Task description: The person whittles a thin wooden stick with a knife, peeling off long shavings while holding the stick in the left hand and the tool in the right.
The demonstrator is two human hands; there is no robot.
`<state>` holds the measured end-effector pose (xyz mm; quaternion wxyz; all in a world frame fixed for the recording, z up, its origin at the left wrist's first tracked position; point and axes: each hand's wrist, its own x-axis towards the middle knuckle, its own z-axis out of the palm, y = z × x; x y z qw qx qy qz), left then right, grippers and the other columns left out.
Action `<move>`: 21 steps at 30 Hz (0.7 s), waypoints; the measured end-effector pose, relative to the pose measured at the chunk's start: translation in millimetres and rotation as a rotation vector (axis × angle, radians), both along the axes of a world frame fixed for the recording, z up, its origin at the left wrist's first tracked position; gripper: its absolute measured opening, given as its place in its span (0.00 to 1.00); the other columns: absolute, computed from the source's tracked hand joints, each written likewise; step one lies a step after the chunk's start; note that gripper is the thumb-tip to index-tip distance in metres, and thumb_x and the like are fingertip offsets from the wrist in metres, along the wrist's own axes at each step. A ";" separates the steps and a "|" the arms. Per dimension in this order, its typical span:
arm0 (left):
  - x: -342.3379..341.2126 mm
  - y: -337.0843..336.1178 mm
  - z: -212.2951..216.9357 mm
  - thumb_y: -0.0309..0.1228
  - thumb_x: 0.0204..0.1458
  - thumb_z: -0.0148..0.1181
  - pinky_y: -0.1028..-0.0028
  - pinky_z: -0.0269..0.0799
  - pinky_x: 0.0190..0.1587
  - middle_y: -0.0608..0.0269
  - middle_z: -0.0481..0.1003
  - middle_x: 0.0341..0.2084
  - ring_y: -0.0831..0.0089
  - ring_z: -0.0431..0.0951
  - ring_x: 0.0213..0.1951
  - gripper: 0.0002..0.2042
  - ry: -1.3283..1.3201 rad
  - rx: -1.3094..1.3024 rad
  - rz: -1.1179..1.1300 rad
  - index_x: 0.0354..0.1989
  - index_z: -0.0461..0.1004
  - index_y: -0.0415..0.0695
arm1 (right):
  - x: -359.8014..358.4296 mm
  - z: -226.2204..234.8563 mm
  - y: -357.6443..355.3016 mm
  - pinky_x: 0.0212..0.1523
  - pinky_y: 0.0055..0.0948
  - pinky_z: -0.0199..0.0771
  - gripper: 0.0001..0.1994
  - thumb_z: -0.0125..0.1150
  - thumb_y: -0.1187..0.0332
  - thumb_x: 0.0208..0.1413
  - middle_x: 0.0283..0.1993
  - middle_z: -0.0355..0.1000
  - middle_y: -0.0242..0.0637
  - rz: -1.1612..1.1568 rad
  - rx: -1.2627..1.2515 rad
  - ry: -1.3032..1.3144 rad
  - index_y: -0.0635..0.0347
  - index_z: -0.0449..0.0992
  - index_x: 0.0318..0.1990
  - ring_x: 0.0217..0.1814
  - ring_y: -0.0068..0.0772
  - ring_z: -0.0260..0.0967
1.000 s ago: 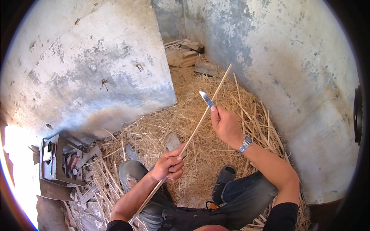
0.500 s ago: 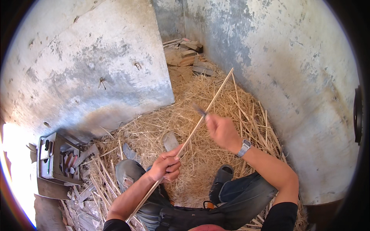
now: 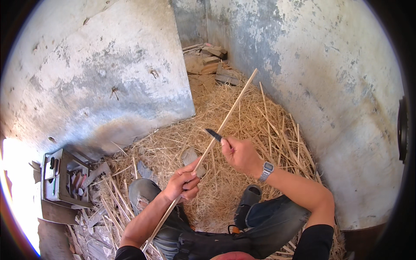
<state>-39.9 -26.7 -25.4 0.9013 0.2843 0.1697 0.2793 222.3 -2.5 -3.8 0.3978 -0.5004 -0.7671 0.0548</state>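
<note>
A long, thin pale wooden stick (image 3: 236, 103) runs slantwise from beside my left forearm up toward the far corner. My left hand (image 3: 181, 185) is wrapped round it at about the middle of its length. Farther up, my right hand (image 3: 243, 155) is closed round the handle of a knife (image 3: 212, 134); the handle itself is mostly hidden by my fingers. The dark blade lies across the stick, angled up to the left, and a small pale curl shows by its tip.
Shavings (image 3: 212, 208) cover the floor around my legs. Long strips (image 3: 286, 145) lie along the right wall (image 3: 342, 108). A small wooden cabinet (image 3: 58, 197) holding tools stands at the left. Bricks (image 3: 212, 52) are piled in the far corner.
My right hand has drawn the knife down along the stick toward my left hand. The stick's far end has shifted slightly left and away, and my left hand has moved a little left.
</note>
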 end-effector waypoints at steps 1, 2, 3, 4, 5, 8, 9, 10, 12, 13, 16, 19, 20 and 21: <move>-0.9 1.3 0.9 0.29 0.67 0.43 0.79 0.46 0.14 0.74 0.50 0.14 0.82 0.49 0.12 0.26 0.010 -0.012 0.022 0.74 0.52 0.55 | -8.4 -3.7 -3.3 0.13 0.36 0.58 0.18 0.52 0.60 0.67 0.12 0.63 0.38 0.020 0.001 0.074 0.61 0.72 0.26 0.10 0.35 0.60; 0.1 2.1 2.2 0.29 0.67 0.43 0.79 0.46 0.14 0.74 0.50 0.14 0.82 0.49 0.12 0.26 0.013 -0.010 0.022 0.74 0.52 0.55 | -12.4 -5.5 -4.2 0.13 0.35 0.57 0.18 0.52 0.60 0.66 0.11 0.61 0.35 0.039 0.002 0.147 0.62 0.72 0.26 0.09 0.31 0.59; 0.4 1.3 3.7 0.29 0.67 0.43 0.79 0.47 0.14 0.74 0.49 0.14 0.82 0.49 0.12 0.27 0.008 -0.010 0.027 0.75 0.52 0.55 | -10.6 0.0 -3.2 0.13 0.35 0.57 0.18 0.52 0.60 0.66 0.11 0.61 0.35 0.042 0.000 0.155 0.62 0.72 0.26 0.09 0.31 0.59; -0.3 -0.8 4.4 0.29 0.68 0.43 0.79 0.47 0.14 0.74 0.49 0.14 0.82 0.49 0.12 0.27 0.000 -0.015 0.036 0.75 0.51 0.56 | -4.2 12.6 -0.7 0.14 0.34 0.57 0.18 0.51 0.60 0.67 0.11 0.61 0.35 0.036 -0.091 0.117 0.62 0.72 0.26 0.10 0.31 0.59; -2.1 -1.6 4.2 0.29 0.68 0.43 0.79 0.47 0.14 0.74 0.49 0.14 0.82 0.49 0.12 0.27 0.005 -0.021 0.042 0.75 0.51 0.56 | 2.4 21.0 4.5 0.14 0.33 0.57 0.19 0.51 0.60 0.67 0.11 0.60 0.36 0.031 -0.181 0.079 0.63 0.72 0.26 0.10 0.31 0.60; 2.8 -1.0 1.5 0.29 0.68 0.43 0.78 0.47 0.14 0.74 0.49 0.14 0.82 0.49 0.12 0.27 -0.040 0.006 -0.002 0.75 0.50 0.56 | 29.7 26.0 28.5 0.14 0.35 0.57 0.19 0.50 0.59 0.68 0.12 0.63 0.38 -0.167 -0.141 0.187 0.62 0.74 0.27 0.10 0.37 0.60; 3.2 -1.3 1.7 0.29 0.68 0.42 0.78 0.47 0.14 0.74 0.49 0.14 0.82 0.49 0.12 0.27 -0.033 -0.002 -0.031 0.75 0.50 0.57 | 37.3 28.4 34.9 0.14 0.35 0.57 0.19 0.50 0.59 0.68 0.12 0.63 0.38 -0.166 -0.141 0.184 0.62 0.74 0.27 0.10 0.37 0.60; 4.3 -1.1 1.9 0.29 0.68 0.42 0.78 0.47 0.14 0.74 0.49 0.14 0.81 0.49 0.12 0.27 -0.029 -0.008 -0.063 0.75 0.50 0.57 | 45.6 31.8 39.6 0.14 0.34 0.55 0.19 0.50 0.59 0.68 0.11 0.63 0.38 -0.227 -0.059 0.189 0.63 0.75 0.27 0.10 0.36 0.58; 6.7 -0.8 0.5 0.29 0.68 0.42 0.78 0.48 0.14 0.74 0.49 0.14 0.81 0.50 0.12 0.27 -0.033 0.016 -0.083 0.75 0.50 0.57 | 55.9 31.2 42.2 0.14 0.34 0.54 0.20 0.49 0.59 0.68 0.11 0.62 0.37 -0.286 0.022 0.189 0.63 0.75 0.27 0.10 0.34 0.57; 7.6 -1.2 -0.5 0.29 0.68 0.41 0.78 0.48 0.15 0.74 0.49 0.14 0.81 0.50 0.12 0.27 -0.032 0.039 -0.101 0.75 0.50 0.57 | 59.2 29.0 43.2 0.14 0.34 0.53 0.20 0.49 0.59 0.68 0.11 0.62 0.37 -0.292 0.058 0.178 0.64 0.75 0.28 0.10 0.34 0.56; 7.6 -3.3 0.8 0.29 0.68 0.41 0.77 0.48 0.15 0.74 0.49 0.14 0.81 0.50 0.12 0.26 -0.012 0.029 -0.105 0.75 0.51 0.57 | 59.3 27.0 40.2 0.14 0.34 0.53 0.20 0.49 0.59 0.68 0.11 0.62 0.38 -0.285 0.071 0.154 0.64 0.75 0.28 0.10 0.34 0.56; 7.0 -2.0 -3.4 0.28 0.68 0.41 0.77 0.48 0.15 0.74 0.49 0.15 0.81 0.50 0.12 0.26 0.032 0.033 -0.065 0.75 0.52 0.57 | 45.6 27.8 26.5 0.15 0.35 0.56 0.19 0.50 0.60 0.68 0.12 0.61 0.39 -0.216 -0.020 0.143 0.63 0.75 0.28 0.10 0.36 0.58; 6.9 -1.4 -4.1 0.28 0.68 0.41 0.77 0.48 0.15 0.74 0.49 0.15 0.81 0.50 0.12 0.26 0.033 0.030 -0.063 0.75 0.52 0.57 | 37.5 25.5 21.0 0.15 0.36 0.57 0.18 0.51 0.60 0.67 0.12 0.61 0.41 -0.160 -0.094 0.144 0.63 0.74 0.28 0.11 0.37 0.59; 7.5 0.3 -3.9 0.28 0.68 0.41 0.78 0.48 0.15 0.74 0.49 0.15 0.81 0.49 0.12 0.26 0.029 0.040 -0.054 0.74 0.53 0.57 | 29.9 22.2 15.3 0.15 0.36 0.57 0.18 0.51 0.60 0.67 0.12 0.61 0.41 -0.158 -0.095 0.145 0.63 0.74 0.28 0.11 0.37 0.59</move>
